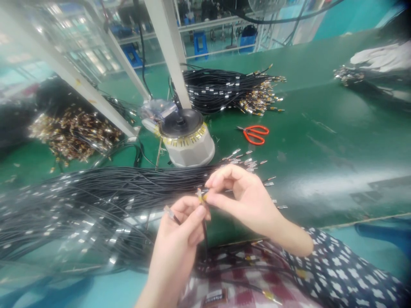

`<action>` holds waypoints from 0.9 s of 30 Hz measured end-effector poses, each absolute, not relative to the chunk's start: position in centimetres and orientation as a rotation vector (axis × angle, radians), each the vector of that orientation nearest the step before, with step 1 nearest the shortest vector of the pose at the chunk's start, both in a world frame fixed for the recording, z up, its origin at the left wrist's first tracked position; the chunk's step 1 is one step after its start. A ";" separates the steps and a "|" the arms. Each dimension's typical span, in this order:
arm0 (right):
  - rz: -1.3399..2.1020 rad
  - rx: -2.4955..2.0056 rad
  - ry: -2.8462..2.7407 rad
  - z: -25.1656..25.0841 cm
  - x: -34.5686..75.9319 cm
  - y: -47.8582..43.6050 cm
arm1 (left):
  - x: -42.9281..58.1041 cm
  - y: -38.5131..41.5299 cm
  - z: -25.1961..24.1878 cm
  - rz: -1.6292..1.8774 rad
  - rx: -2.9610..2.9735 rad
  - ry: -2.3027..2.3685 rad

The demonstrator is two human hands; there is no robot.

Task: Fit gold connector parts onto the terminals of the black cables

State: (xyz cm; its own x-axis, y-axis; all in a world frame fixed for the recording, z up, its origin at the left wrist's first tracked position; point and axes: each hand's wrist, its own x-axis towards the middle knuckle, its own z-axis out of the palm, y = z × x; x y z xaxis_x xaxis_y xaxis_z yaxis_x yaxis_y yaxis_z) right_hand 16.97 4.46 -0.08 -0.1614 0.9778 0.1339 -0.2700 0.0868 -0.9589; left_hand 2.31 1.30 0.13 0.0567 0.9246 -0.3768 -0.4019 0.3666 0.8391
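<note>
Green bench (321,141) ran right across the view, and both hands met just above its near edge. The left hand (180,233) rose from the bottom of the picture, its grip closed: thumb and forefinger were pinched on a thin black cable (204,233) that ran down towards the lap. A second metal-tipped end (169,211) poked out past that hand's knuckles. The right hand (244,192) reached in from a dark spotted sleeve (334,265), its grip also closed, fingertips clamped on the small gold connector (201,196) at the cable's top end. So the cable's tip sat between the two hands, held off the bench, just in front of the big bundle.

That big bundle of black cables (105,188) lay fanned across the bench from the left, its silver tips ending beside the right hand. Behind it stood a white round device (189,147) with a black top, at the foot of a slanted white post (168,47). Red scissors (255,134) lay to its right, well apart from the hands. Further back lay a second bundle (221,87) with gold ends. A heap of gold fittings (73,132) was on the left and white gloves (382,55) at far right. Red checked cloth (244,278) covered the lap below the hands.
</note>
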 end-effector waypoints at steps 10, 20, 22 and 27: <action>1.481 -0.973 -1.096 0.7 17.0 4.9 | 2.7 1.0 -0.1 1.149 0.660 1.078; 1.539 -0.761 -1.039 -0.7 16.7 5.4 | 2.6 1.4 -0.4 1.085 0.639 1.013; 1.410 -0.790 -1.087 -0.8 16.5 5.0 | 2.5 1.5 -0.4 1.078 0.651 1.036; 1.179 -0.884 -1.247 -0.1 16.6 4.0 | 2.4 1.3 -0.2 1.135 0.677 1.105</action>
State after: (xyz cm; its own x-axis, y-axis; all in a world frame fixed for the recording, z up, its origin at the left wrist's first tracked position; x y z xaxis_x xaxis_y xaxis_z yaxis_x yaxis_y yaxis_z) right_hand 16.59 3.96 -0.06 -0.0684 0.9716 0.2265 -0.1716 0.2122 -0.9620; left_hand 2.44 1.35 -0.19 0.0266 0.9415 -0.3359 -0.3616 0.3224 0.8748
